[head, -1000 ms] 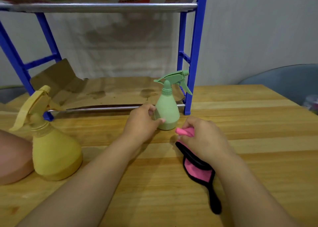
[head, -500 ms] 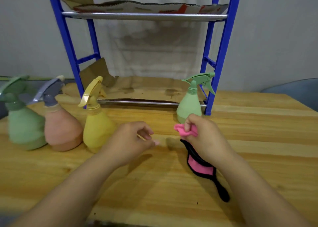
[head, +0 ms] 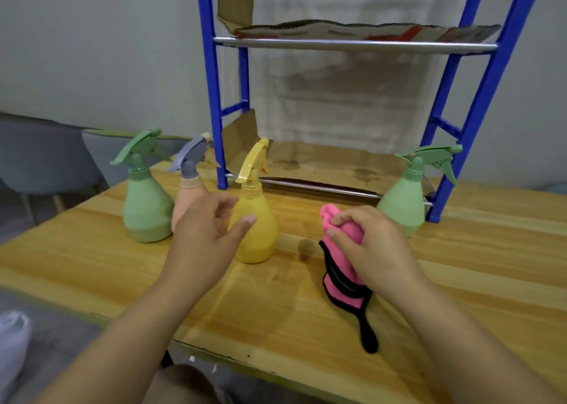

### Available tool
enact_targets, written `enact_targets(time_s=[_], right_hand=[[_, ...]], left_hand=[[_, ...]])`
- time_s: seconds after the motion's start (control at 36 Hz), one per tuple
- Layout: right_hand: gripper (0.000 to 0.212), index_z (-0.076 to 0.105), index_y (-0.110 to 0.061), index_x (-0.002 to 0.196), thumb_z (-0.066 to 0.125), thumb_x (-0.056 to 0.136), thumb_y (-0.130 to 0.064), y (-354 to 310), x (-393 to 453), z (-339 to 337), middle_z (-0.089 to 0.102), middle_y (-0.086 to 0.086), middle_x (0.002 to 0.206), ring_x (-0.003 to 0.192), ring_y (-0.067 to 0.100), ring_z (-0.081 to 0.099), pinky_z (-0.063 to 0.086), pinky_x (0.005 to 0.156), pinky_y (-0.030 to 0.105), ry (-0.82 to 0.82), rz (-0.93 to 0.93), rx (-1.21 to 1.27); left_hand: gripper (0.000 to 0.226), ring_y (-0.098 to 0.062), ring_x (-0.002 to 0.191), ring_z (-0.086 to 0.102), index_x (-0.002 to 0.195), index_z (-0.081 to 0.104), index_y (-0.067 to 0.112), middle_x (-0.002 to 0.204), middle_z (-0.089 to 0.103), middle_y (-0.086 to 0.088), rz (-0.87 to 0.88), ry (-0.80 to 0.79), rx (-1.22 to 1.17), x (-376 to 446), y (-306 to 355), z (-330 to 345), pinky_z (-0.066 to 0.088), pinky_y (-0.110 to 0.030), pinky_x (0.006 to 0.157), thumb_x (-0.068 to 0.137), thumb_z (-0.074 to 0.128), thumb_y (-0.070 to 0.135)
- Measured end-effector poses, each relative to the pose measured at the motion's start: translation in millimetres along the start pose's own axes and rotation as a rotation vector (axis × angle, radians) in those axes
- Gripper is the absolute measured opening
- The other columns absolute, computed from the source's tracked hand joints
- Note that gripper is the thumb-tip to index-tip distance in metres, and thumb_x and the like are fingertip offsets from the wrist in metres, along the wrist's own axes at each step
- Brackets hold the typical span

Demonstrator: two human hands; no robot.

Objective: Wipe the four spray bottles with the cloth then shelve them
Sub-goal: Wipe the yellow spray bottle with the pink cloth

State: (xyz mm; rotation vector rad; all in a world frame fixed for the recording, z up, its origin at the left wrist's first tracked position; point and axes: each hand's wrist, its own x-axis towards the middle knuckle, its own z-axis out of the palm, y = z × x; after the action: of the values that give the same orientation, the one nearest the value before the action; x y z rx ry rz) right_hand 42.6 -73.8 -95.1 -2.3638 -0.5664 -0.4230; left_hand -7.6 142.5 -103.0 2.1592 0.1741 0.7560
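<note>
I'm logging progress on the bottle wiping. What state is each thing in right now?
left hand: open, reaching toward the yellow bottle, holding nothing
right hand: grips the pink cloth
pink cloth: bunched, hanging onto the table
yellow spray bottle: upright on table
dark green spray bottle: upright on table
pink spray bottle: upright on table
light green spray bottle: upright, by the rack
blue rack: no bottles shelved

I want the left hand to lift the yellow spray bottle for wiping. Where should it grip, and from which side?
Probably the narrow neck just under the trigger head of the yellow spray bottle, approached from its left-front, where the open left hand is. The bottle stands upright and its wide body looks harder to wrap.
</note>
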Motion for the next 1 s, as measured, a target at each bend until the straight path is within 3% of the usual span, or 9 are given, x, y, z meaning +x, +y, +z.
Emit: enact_targets(time_s=[0.14, 0.25, 0.33, 0.42, 0.53, 0.69, 0.81, 0.89, 1.0], right_hand=[[0.012, 0.057, -0.032, 0.096, 0.066, 0.087, -0.029, -4.1, 7.8, 6.2, 0.059, -0.021, 0.091, 0.083, -0.005, 0.054, 0.041, 0.070, 0.010, 0.025, -0.043, 0.032], [0.039, 0.049, -0.030, 0.122, 0.065, 0.087, -0.035, 1.3, 13.0, 8.3, 0.057, -0.022, 0.101, 0.089, -0.001, 0.058, 0.050, 0.077, 0.018, 0.037, 0.011, 0.121], [0.032, 0.060, -0.027, 0.117, 0.065, 0.087, -0.032, 8.9, 17.9, 8.4, 0.057, -0.026, 0.094, 0.088, -0.005, 0.058, 0.045, 0.074, 0.009, 0.098, -0.072, 0.090], [0.027, 0.067, -0.025, 0.113, 0.066, 0.086, -0.026, 16.8, 23.4, 7.5, 0.055, -0.031, 0.094, 0.093, -0.016, 0.054, 0.040, 0.079, 0.001, 0.149, -0.164, 0.092], [0.028, 0.066, -0.030, 0.113, 0.066, 0.086, -0.024, 24.3, 31.8, 0.8, 0.060, -0.029, 0.100, 0.100, -0.013, 0.054, 0.041, 0.085, 0.004, 0.203, -0.225, 0.136], [0.028, 0.062, -0.037, 0.110, 0.064, 0.085, -0.025, 32.7, 46.0, -17.3, 0.062, -0.027, 0.104, 0.102, -0.012, 0.056, 0.042, 0.086, 0.005, 0.280, -0.231, 0.215], [0.030, 0.059, -0.032, 0.115, 0.065, 0.085, -0.030, 41.5, 55.2, -26.6, 0.059, -0.026, 0.105, 0.100, -0.013, 0.054, 0.043, 0.086, 0.009, 0.357, -0.324, 0.141], [0.031, 0.057, -0.030, 0.118, 0.060, 0.088, -0.030, 50.5, 59.3, -31.1, 0.061, -0.021, 0.104, 0.100, -0.009, 0.054, 0.047, 0.087, 0.025, 0.400, -0.403, 0.073], [0.031, 0.059, -0.011, 0.117, 0.063, 0.086, -0.010, 58.7, 59.8, -30.5, 0.062, 0.000, 0.099, 0.099, -0.008, 0.052, 0.041, 0.084, 0.010, 0.429, -0.542, 0.072]], left_hand=[[0.051, -0.012, 0.099, 0.055, 0.133, 0.046, 0.023, 0.116, 0.042, 0.013, -0.004, 0.023, -0.036, 13.9, 4.9, 5.9, 0.042, -0.020, 0.073, 0.086, 0.063, 0.036], [0.058, -0.009, 0.107, 0.050, 0.140, 0.039, 0.025, 0.118, 0.041, 0.019, -0.059, -0.014, -0.096, 27.2, 5.4, 14.9, 0.040, -0.025, 0.086, 0.088, 0.060, 0.037], [0.039, -0.004, 0.102, 0.057, 0.126, 0.054, 0.029, 0.109, 0.062, 0.017, -0.026, -0.044, -0.116, 37.7, 1.9, 20.4, 0.046, -0.021, 0.080, 0.089, 0.059, 0.037], [0.017, 0.005, 0.090, 0.057, 0.101, 0.057, 0.040, 0.091, 0.063, 0.020, 0.026, -0.033, -0.159, 44.5, 3.7, 25.7, 0.041, -0.014, 0.070, 0.088, 0.062, 0.031], [0.022, 0.002, 0.090, 0.060, 0.103, 0.061, 0.036, 0.095, 0.066, 0.016, 0.066, -0.059, -0.240, 51.2, 8.4, 37.0, 0.047, -0.016, 0.076, 0.085, 0.067, 0.026], [0.027, -0.006, 0.095, 0.063, 0.100, 0.064, 0.041, 0.099, 0.067, 0.011, 0.155, -0.116, -0.286, 61.4, 21.8, 61.7, 0.053, -0.031, 0.085, 0.081, 0.071, 0.024], [0.026, -0.002, 0.088, 0.059, 0.098, 0.065, 0.037, 0.092, 0.062, 0.017, 0.216, -0.126, -0.256, 66.6, 31.9, 80.4, 0.049, -0.019, 0.080, 0.077, 0.073, 0.025], [0.027, 0.001, 0.089, 0.055, 0.101, 0.070, 0.028, 0.092, 0.062, 0.016, 0.252, -0.134, -0.223, 68.0, 38.9, 94.8, 0.044, -0.011, 0.075, 0.075, 0.076, 0.025], [0.031, -0.001, 0.084, 0.056, 0.100, 0.073, 0.027, 0.088, 0.065, 0.011, 0.293, -0.145, -0.256, 66.7, 43.8, 109.5, 0.042, -0.010, 0.071, 0.070, 0.079, 0.028]])
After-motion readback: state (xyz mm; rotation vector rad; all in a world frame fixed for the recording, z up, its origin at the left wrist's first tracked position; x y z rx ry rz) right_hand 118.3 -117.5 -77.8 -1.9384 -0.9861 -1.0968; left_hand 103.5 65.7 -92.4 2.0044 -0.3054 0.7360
